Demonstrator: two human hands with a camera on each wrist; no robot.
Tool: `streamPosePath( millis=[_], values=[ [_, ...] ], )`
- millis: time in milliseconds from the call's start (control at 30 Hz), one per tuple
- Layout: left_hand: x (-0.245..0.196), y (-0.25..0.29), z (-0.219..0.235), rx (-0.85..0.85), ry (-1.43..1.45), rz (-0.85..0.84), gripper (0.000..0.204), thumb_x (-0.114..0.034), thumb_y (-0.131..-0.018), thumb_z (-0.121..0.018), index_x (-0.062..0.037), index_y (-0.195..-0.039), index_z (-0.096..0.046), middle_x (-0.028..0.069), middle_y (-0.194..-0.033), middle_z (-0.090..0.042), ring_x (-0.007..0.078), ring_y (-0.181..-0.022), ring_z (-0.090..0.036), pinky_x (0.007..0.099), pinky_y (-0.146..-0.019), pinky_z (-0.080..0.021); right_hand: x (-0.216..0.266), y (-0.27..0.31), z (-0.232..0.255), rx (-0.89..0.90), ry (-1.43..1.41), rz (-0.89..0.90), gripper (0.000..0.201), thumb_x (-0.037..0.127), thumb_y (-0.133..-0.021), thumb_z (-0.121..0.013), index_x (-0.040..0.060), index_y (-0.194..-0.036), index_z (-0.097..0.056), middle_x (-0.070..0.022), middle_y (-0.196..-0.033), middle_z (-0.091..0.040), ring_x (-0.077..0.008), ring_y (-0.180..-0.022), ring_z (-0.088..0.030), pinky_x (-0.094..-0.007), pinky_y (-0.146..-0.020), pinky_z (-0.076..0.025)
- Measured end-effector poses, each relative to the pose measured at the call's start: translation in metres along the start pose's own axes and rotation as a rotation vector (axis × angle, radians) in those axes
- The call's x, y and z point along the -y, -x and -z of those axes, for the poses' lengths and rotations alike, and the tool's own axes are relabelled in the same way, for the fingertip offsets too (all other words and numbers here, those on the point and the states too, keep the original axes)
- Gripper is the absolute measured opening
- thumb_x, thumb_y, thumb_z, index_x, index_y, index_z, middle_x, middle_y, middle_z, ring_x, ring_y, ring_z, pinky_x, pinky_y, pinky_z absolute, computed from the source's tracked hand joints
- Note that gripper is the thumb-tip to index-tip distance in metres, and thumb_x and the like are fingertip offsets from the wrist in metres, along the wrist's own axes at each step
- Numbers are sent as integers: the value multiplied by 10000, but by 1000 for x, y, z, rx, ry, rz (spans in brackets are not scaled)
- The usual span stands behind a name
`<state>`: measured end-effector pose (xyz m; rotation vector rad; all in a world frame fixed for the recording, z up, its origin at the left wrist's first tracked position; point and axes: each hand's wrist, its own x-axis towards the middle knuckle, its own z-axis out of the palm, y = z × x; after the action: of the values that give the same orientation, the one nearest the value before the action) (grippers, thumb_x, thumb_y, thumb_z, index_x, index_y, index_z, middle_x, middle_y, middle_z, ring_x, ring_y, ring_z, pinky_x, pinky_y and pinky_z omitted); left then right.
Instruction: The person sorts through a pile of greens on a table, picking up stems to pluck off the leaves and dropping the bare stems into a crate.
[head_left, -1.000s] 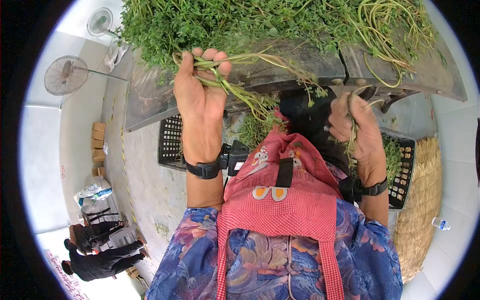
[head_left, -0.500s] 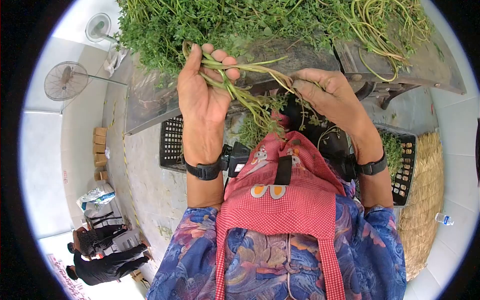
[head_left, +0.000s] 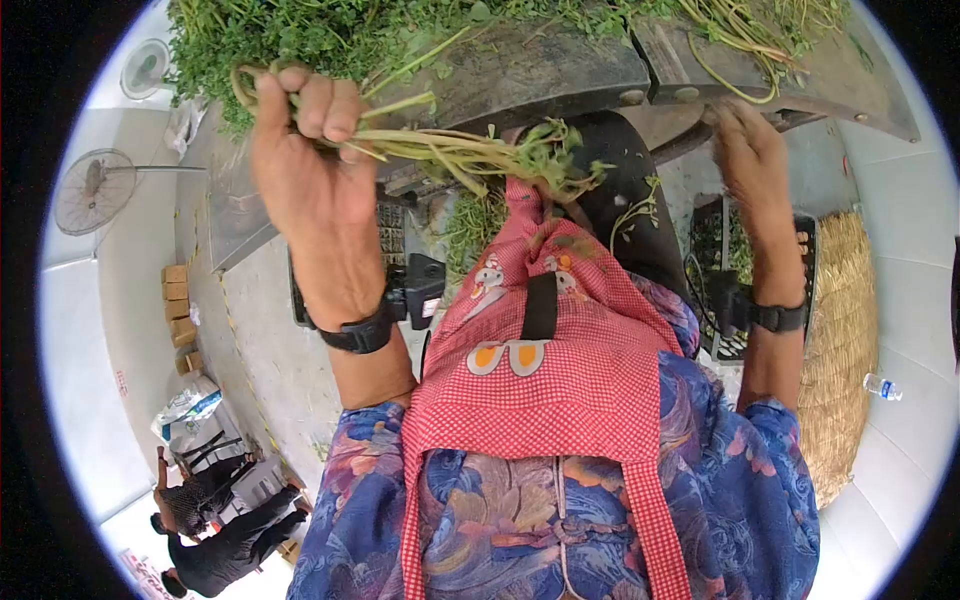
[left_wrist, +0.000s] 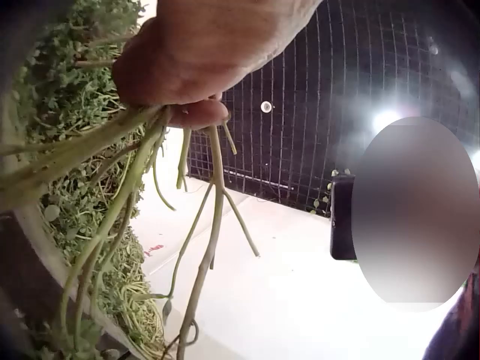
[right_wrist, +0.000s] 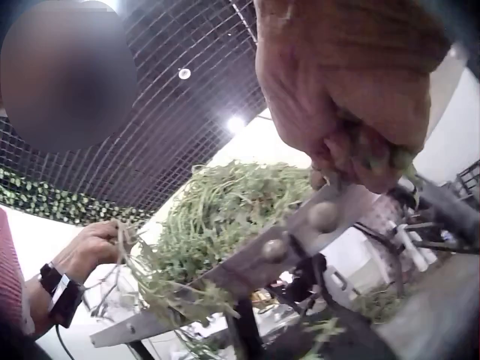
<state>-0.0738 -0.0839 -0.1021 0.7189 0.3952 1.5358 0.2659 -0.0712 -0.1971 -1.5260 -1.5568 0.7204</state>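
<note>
Left hand, at 10 o'clock in the head view, clenched round a bunch of stems: cut ends out past the fingers toward 9 o'clock, leafy tips trailing toward 3 o'clock over the apron. Held sideways and clear of the table, likely to keep the gathered stems aligned and apart from the loose heap. From the left wrist view, thumb pressed on the stems, pale ends dangling below.

Right hand, at 2 o'clock, reaching up to the table edge, fingertips at the heap of greens lying along 12 o'clock. From the right wrist view, fingers curled tight on a few green bits at the metal rim, so pinching stems there.

Black crates below the table at 3 and 9 o'clock, probably placed to catch trimmings. Straw mat at 4 o'clock. Fans at 9 o'clock.
</note>
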Motion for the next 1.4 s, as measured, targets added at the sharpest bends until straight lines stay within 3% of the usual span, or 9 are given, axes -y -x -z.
streamPosePath(
  millis=[200,267,367,500,800,967,1033,1133,1400],
  values=[
    [4,-1,5,-112,-32,-9,235,-254,-977,-357,-69,-878,-462,28,-640,-396,164,-605,-444,263,-460,-365,-118,62,95,-142,517,-186,251,139,-842,-592,23,-1064,-606,-110,-843,-640,-244,-773,-596,-316,-694,-469],
    [0,-3,12,-89,-18,10,233,-250,-977,-354,-64,-882,-459,27,-643,-395,168,-609,-446,266,-474,-365,-126,77,96,-251,1059,195,297,127,-787,-658,71,-1076,-619,-101,-903,-627,-263,-780,-598,-317,-681,-474],
    [-5,-4,15,-58,15,25,231,-246,-975,-353,-58,-889,-455,27,-648,-394,173,-612,-447,270,-485,-366,-61,76,65,-54,322,-85,317,91,-739,-687,92,-1050,-626,-95,-965,-603,-282,-781,-594,-320,-684,-477],
    [-14,-3,12,-44,27,4,230,-243,-973,-363,-52,-880,-455,26,-646,-390,176,-613,-442,275,-482,-369,-6,82,-11,236,196,296,285,60,-734,-656,69,-1015,-610,-116,-912,-575,-294,-765,-584,-343,-677,-480],
    [-19,2,16,-69,62,5,235,-233,-970,-365,-48,-861,-462,34,-657,-399,180,-619,-442,268,-473,-373,-29,90,-21,180,101,265,154,47,-731,-659,23,-873,-606,-126,-821,-578,-296,-731,-567,-338,-657,-459],
    [-28,1,30,-48,98,7,227,-221,-969,-352,-48,-865,-457,37,-666,-399,182,-632,-446,268,-477,-376,-103,109,79,-104,732,-190,259,48,-730,-680,69,-979,-616,-125,-868,-595,-261,-737,-580,-290,-645,-475],
    [-28,0,33,-41,105,6,226,-218,-969,-347,-48,-866,-455,38,-671,-401,183,-641,-449,269,-485,-379,-107,111,89,-144,916,-177,282,58,-735,-680,69,-1012,-628,-123,-878,-600,-231,-746,-592,-275,-637,-475],
    [-27,2,36,-67,114,3,231,-219,-971,-336,-50,-863,-452,41,-683,-412,187,-668,-460,282,-514,-389,-62,94,46,-115,168,-45,294,45,-727,-677,57,-1019,-640,-104,-868,-601,-188,-744,-586,-272,-646,-465],
    [-32,3,26,-155,75,-99,245,-237,-976,-330,-62,-861,-457,58,-732,-484,212,-719,-507,313,-575,-431,8,67,-83,257,348,303,304,247,-769,-646,90,-1027,-617,-128,-817,-590,-325,-773,-592,-377,-653,-479]
  ],
)
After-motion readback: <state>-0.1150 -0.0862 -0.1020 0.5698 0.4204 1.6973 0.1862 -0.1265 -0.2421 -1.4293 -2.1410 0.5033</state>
